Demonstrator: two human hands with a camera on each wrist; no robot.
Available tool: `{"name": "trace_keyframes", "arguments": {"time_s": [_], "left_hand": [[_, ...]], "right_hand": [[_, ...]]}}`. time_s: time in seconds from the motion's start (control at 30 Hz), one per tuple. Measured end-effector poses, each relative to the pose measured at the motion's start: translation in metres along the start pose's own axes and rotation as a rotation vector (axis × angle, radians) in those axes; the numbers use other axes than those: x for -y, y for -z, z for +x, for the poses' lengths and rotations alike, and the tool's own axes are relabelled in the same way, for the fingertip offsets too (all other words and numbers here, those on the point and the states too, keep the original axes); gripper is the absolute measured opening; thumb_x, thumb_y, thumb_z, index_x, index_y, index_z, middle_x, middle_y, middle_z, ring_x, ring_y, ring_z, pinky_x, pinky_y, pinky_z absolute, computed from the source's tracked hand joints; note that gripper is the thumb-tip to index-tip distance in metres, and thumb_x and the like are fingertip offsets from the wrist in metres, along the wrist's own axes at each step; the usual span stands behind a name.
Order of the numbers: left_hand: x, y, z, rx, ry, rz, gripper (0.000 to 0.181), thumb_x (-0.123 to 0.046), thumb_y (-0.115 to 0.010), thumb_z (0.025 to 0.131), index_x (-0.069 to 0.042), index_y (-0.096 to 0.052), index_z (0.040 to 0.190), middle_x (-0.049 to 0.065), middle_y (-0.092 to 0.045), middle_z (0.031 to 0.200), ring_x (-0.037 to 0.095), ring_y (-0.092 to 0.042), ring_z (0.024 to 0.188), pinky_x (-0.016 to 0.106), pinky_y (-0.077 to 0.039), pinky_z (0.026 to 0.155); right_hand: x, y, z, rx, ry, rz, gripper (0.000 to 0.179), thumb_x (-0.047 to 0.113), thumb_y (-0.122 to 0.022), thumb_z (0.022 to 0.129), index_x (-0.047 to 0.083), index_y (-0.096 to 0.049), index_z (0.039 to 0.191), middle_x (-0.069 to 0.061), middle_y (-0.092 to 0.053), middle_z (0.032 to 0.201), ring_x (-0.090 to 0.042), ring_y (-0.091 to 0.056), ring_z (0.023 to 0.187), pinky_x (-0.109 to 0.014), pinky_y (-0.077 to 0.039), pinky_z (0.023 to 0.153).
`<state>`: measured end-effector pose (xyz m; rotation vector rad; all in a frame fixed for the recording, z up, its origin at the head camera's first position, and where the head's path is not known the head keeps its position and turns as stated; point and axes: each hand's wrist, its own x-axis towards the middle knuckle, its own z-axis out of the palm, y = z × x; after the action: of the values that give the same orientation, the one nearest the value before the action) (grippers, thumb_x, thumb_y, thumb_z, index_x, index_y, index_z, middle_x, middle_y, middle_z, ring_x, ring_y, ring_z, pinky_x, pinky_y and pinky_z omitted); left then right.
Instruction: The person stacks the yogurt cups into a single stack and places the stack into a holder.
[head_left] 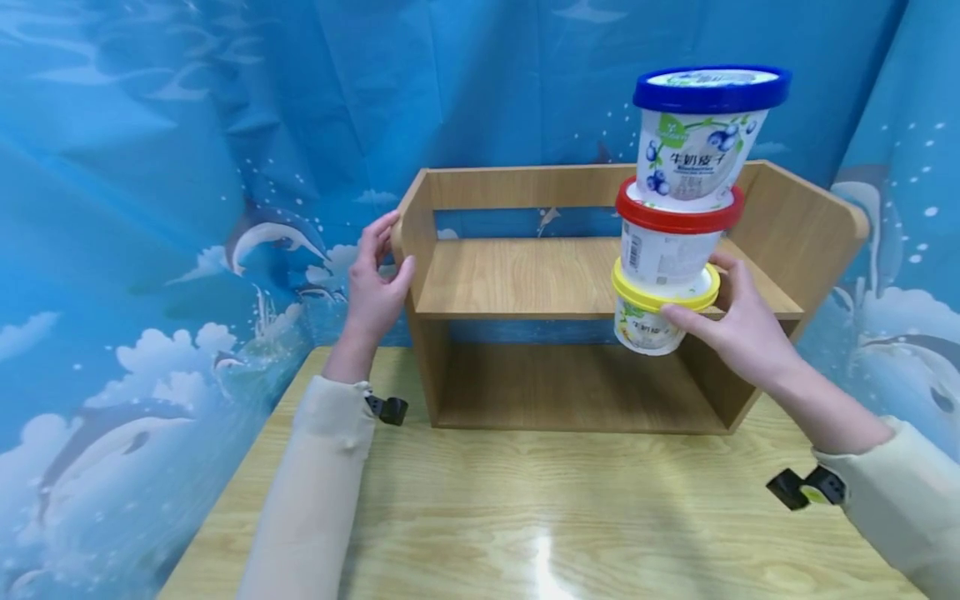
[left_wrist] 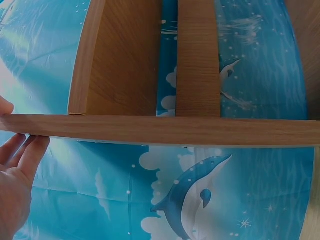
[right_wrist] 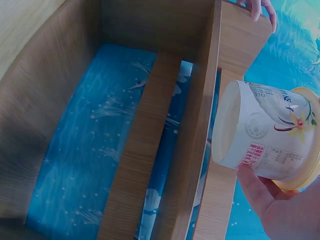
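My right hand [head_left: 742,325] grips the lowest of three stacked ice-cream tubs, a white tub with a yellow lid [head_left: 651,325], thumb across its front. On it stands a red-lidded tub [head_left: 667,250], and a blue-lidded tub with blueberry pictures [head_left: 693,154] tops the stack, leaning slightly right. The stack is held up in front of the wooden shelf's upper board [head_left: 517,275]. From the right wrist view, the lowest tub [right_wrist: 272,132] shows its pale base and a flower print. My left hand [head_left: 377,287] holds the shelf's left side panel [left_wrist: 165,131], thumb and fingers on opposite faces.
The two-level shelf stands on a light wood table [head_left: 480,508], with its lower board [head_left: 562,383] below. A rear rail [head_left: 525,187] runs across the top, and the right side panel [head_left: 802,217] rises beside the tubs. A blue dolphin-print curtain [head_left: 150,208] hangs behind.
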<state>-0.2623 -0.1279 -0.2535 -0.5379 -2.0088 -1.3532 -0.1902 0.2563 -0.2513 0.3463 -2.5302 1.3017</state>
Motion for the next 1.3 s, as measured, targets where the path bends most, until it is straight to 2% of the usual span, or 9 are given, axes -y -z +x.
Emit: {"name": "trace_keyframes", "arguments": {"time_s": [0.07,0.1,0.2,0.3,0.47,0.7,1.03,1.3], "left_hand": [[0.0,0.0,0.0,0.0,0.003,0.002,0.049,0.005,-0.056,0.094,-0.004,-0.04,0.139,0.016,-0.045,0.145,0.029,-0.047,0.127,0.054,-0.049,0.091],[0.0,-0.001,0.0,-0.001,0.004,0.003,0.049,0.005,-0.056,0.094,-0.004,-0.04,0.139,0.016,-0.045,0.145,0.028,-0.047,0.127,0.054,-0.049,0.091],[0.001,-0.001,0.0,-0.005,0.004,-0.001,0.05,0.005,-0.057,0.093,-0.005,-0.04,0.139,0.015,-0.045,0.145,0.028,-0.047,0.127,0.055,-0.049,0.091],[0.001,-0.001,0.0,-0.006,0.001,-0.004,0.05,0.006,-0.057,0.093,-0.004,-0.04,0.139,0.015,-0.045,0.145,0.029,-0.047,0.127,0.055,-0.049,0.091],[-0.002,0.0,0.0,0.001,-0.003,-0.003,0.049,0.006,-0.057,0.093,-0.003,-0.041,0.139,0.017,-0.045,0.144,0.03,-0.047,0.127,0.054,-0.049,0.091],[-0.002,0.0,-0.001,0.0,-0.005,-0.004,0.049,0.006,-0.057,0.093,-0.002,-0.041,0.139,0.018,-0.045,0.144,0.03,-0.048,0.126,0.055,-0.049,0.091],[-0.004,0.0,-0.001,0.0,-0.003,-0.008,0.049,0.007,-0.056,0.093,-0.002,-0.04,0.139,0.018,-0.045,0.144,0.032,-0.047,0.127,0.055,-0.049,0.09],[-0.001,-0.001,-0.001,-0.007,0.007,0.0,0.05,0.004,-0.058,0.093,-0.004,-0.041,0.139,0.014,-0.046,0.145,0.026,-0.048,0.126,0.05,-0.05,0.091]], "right_hand": [[0.002,0.0,0.004,-0.009,0.006,0.013,0.078,0.023,-0.067,0.092,0.015,-0.015,0.149,-0.011,-0.033,0.146,-0.032,-0.041,0.121,-0.03,-0.044,0.089],[0.002,0.0,0.006,-0.013,0.002,0.012,0.078,0.024,-0.067,0.092,0.015,-0.015,0.149,-0.01,-0.032,0.146,-0.031,-0.04,0.122,-0.035,-0.044,0.091],[0.004,0.0,0.01,-0.018,-0.004,0.021,0.079,0.027,-0.066,0.093,0.013,-0.013,0.15,-0.014,-0.03,0.147,-0.035,-0.039,0.123,-0.052,-0.04,0.095],[0.005,0.0,0.014,-0.015,-0.035,0.01,0.083,0.032,-0.065,0.093,0.011,-0.009,0.15,-0.018,-0.029,0.148,-0.038,-0.039,0.123,-0.057,-0.04,0.096],[0.004,0.0,0.02,-0.017,-0.07,-0.005,0.089,0.041,-0.065,0.091,0.012,-0.005,0.15,-0.02,-0.028,0.148,-0.038,-0.038,0.123,-0.054,-0.042,0.096],[-0.001,-0.003,0.031,-0.025,-0.083,-0.002,0.089,0.042,-0.065,0.092,0.012,-0.004,0.151,-0.02,-0.028,0.147,-0.038,-0.04,0.122,-0.05,-0.044,0.094],[-0.01,-0.01,0.045,-0.021,-0.099,0.033,0.089,0.042,-0.064,0.092,0.012,-0.003,0.151,-0.02,-0.027,0.148,-0.037,-0.04,0.121,-0.053,-0.042,0.099],[-0.011,-0.016,0.053,-0.031,-0.124,0.066,0.093,0.045,-0.066,0.09,0.014,-0.001,0.15,-0.019,-0.027,0.147,-0.036,-0.038,0.123,-0.054,-0.041,0.102]]}}
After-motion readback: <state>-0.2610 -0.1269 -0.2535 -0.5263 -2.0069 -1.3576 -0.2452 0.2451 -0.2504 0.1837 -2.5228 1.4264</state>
